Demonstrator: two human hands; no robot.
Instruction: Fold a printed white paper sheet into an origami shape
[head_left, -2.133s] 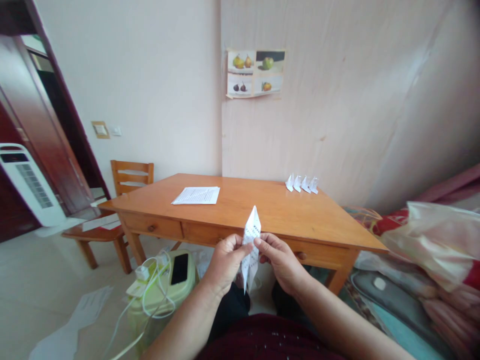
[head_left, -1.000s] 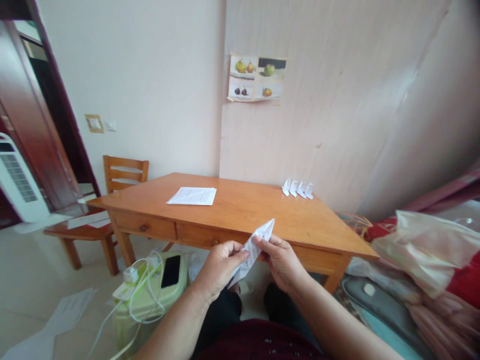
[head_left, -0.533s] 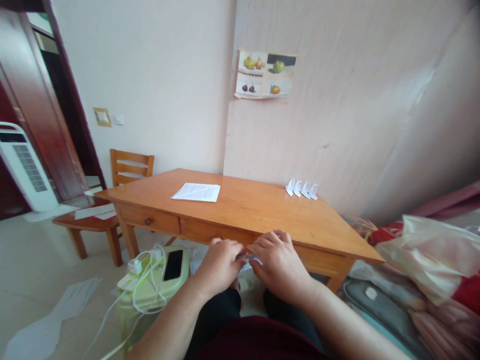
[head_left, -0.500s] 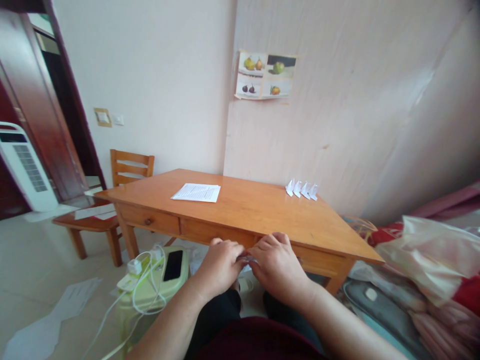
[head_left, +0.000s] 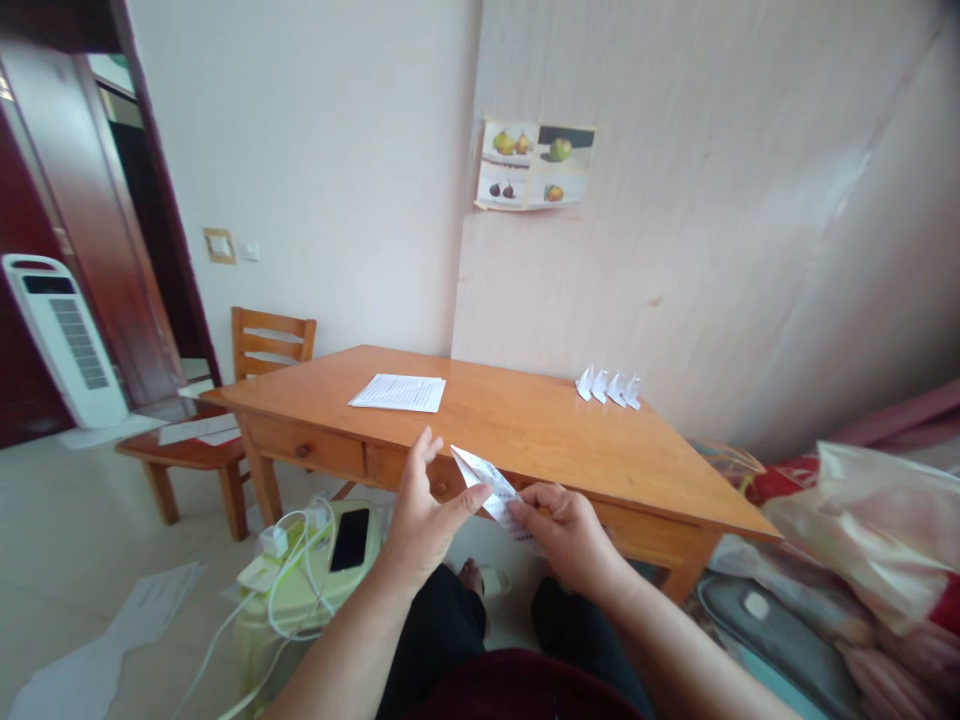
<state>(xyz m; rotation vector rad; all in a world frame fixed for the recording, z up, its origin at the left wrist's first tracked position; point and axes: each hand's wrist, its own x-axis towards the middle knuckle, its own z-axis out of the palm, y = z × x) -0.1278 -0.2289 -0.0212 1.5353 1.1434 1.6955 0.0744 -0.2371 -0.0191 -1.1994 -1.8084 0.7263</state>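
My right hand pinches a folded piece of printed paper by its right end, in front of the table's near edge. The paper has a pointed tip that slants up to the left. At its left side, my left hand is spread, with the thumb tip at the paper's edge and the fingers raised apart from it. Several folded white paper shapes stand in a row at the back right of the wooden table. A stack of printed sheets lies on the table's left half.
Left of my legs, a green stool carries a black phone, a power strip and tangled white cables. A wooden chair with papers on its seat stands at the table's left end. Plastic bags are piled at the right.
My hands have come apart from being pressed together. The left one has opened, and the folded paper now shows in my right hand. The view has shifted slightly.
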